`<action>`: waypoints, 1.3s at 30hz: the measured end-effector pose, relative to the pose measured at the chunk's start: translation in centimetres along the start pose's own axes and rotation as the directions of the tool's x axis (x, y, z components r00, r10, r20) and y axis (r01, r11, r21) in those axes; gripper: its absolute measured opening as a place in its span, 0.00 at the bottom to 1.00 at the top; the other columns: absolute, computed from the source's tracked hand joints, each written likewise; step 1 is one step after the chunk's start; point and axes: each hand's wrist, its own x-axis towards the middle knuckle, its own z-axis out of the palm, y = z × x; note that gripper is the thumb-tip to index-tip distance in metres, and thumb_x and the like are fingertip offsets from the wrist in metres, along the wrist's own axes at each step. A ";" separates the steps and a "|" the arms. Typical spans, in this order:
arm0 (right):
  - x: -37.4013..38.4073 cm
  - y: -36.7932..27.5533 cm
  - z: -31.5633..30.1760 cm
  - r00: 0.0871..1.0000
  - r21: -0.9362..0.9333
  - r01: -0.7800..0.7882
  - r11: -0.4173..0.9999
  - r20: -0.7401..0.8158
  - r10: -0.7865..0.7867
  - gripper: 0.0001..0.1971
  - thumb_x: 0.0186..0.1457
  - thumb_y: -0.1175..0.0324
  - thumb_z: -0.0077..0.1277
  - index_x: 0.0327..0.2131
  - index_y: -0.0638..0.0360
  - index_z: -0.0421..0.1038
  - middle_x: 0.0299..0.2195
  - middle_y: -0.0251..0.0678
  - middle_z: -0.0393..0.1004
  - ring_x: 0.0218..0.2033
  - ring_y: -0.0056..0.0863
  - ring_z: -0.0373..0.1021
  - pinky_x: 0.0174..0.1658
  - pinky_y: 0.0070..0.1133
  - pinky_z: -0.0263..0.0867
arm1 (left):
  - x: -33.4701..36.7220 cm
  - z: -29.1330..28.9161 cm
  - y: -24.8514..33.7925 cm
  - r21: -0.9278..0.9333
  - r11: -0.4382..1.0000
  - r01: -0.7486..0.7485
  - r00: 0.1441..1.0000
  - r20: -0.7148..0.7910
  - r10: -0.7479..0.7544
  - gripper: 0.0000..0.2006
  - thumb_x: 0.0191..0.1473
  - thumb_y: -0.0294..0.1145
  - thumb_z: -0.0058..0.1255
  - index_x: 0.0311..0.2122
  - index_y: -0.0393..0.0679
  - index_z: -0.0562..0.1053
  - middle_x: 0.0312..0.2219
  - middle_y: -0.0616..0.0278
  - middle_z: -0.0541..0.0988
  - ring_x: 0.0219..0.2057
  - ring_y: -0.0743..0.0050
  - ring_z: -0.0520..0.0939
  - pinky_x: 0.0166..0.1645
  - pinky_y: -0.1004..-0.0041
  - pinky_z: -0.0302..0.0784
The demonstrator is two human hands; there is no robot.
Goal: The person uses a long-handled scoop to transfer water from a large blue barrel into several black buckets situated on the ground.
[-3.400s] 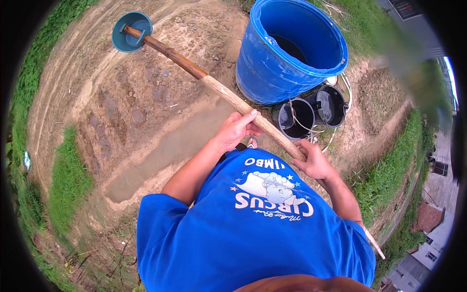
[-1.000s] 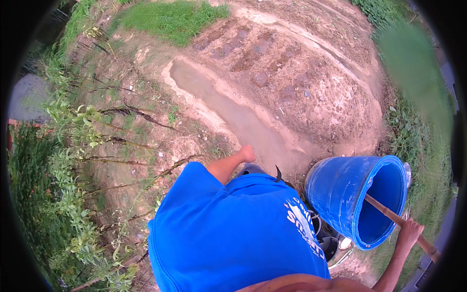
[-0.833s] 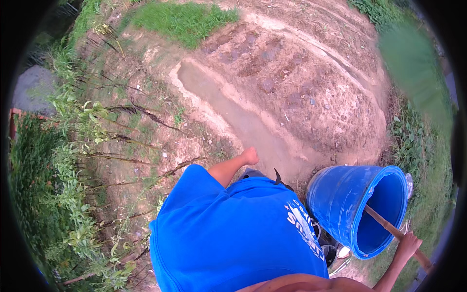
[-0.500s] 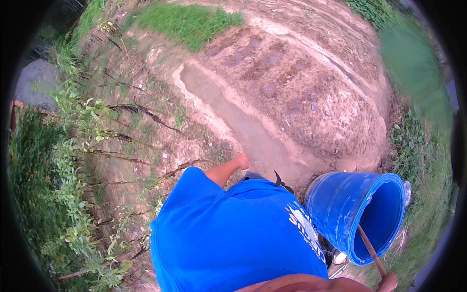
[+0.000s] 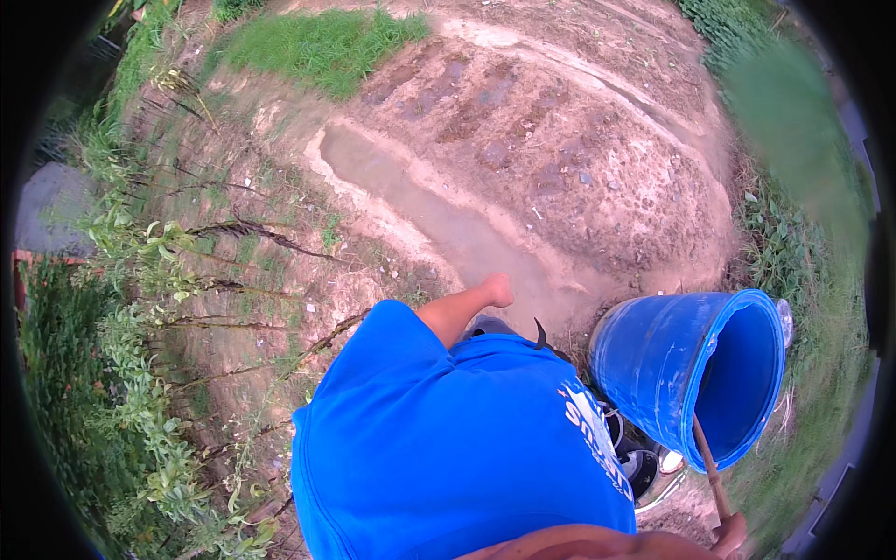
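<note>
My right hand, at the lower right, is closed around the end of a wooden stick. The stick reaches over the rim into a large open blue barrel, where its far end is hidden. My left hand is out beside my body, over a strip of wet ground. It looks curled into a loose fist, with nothing visible sticking out of it. My blue shirt covers much of the lower middle.
A muddy channel runs beside a raised soil bed. Leaning plants line the left, and grass grows at the far side. A dark bucket-like container stands by the barrel, partly hidden by my shirt.
The view has shifted a little. My left hand has moved right and slightly up in the picture. My right hand still grips the stick, and more of the dark container beside the barrel shows.
</note>
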 end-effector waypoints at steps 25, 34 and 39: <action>-4.8 -7.4 -0.2 0.877 0.109 -0.023 0.994 -0.475 0.072 0.25 0.48 0.64 0.56 0.51 0.55 0.66 0.43 0.44 0.68 0.48 0.40 0.65 0.49 0.40 0.60 | 1.0 1.3 0.6 0.182 0.981 -0.070 0.990 0.132 0.046 0.16 0.44 0.33 0.48 0.35 0.32 0.78 0.39 0.39 0.78 0.44 0.46 0.79 0.50 0.61 0.75; -18.0 -14.7 -0.5 0.659 0.602 0.187 0.777 -0.663 0.355 0.08 0.52 0.71 0.53 0.36 0.61 0.71 0.33 0.44 0.71 0.38 0.45 0.66 0.43 0.35 0.62 | 6.7 5.4 6.7 0.196 0.887 -0.417 0.889 0.292 0.353 0.15 0.45 0.39 0.47 0.27 0.39 0.80 0.36 0.44 0.80 0.42 0.47 0.79 0.50 0.60 0.74; -27.1 -24.4 12.8 0.939 0.862 -0.126 0.491 -0.056 0.338 0.10 0.48 0.68 0.53 0.33 0.63 0.69 0.31 0.50 0.73 0.38 0.50 0.69 0.42 0.39 0.66 | 7.7 9.4 7.2 0.139 0.933 -0.331 0.857 0.459 0.235 0.12 0.44 0.35 0.51 0.23 0.37 0.78 0.25 0.47 0.80 0.31 0.51 0.82 0.39 0.62 0.77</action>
